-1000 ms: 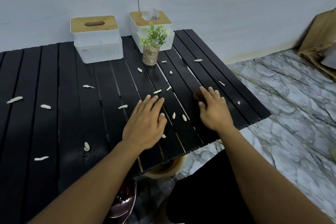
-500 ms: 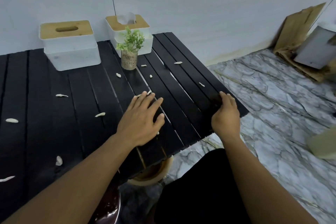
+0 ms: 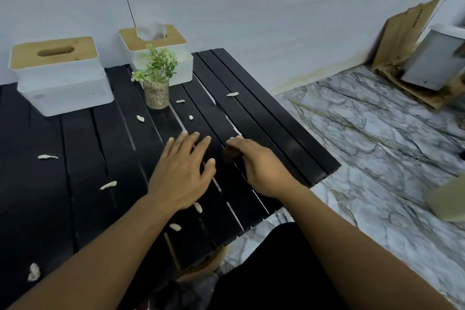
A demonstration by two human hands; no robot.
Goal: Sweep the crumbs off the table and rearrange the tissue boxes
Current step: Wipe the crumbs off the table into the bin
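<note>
Pale crumbs lie scattered over the black slatted table (image 3: 284, 138), such as one crumb (image 3: 232, 94) near the far right and another crumb (image 3: 108, 185) left of my arm. My left hand (image 3: 183, 171) lies flat on the slats, fingers spread. My right hand (image 3: 261, 163) sits just right of it, fingers curled down onto the table, with nothing visibly held. Two white tissue boxes with wooden lids stand at the back: an empty-looking box (image 3: 60, 75) on the left and a box with a tissue sticking up (image 3: 161, 53) behind the plant.
A small green plant in a glass jar (image 3: 156, 83) stands in front of the right box. The table's right edge drops to a marble floor (image 3: 377, 133). Cardboard and a grey appliance (image 3: 432, 60) lean in the far right corner. A round container (image 3: 203, 264) sits under the table.
My right hand has moved left from the table's right edge to beside my left hand, with fingers curled. My left hand has barely moved. The view has shifted rightward.
</note>
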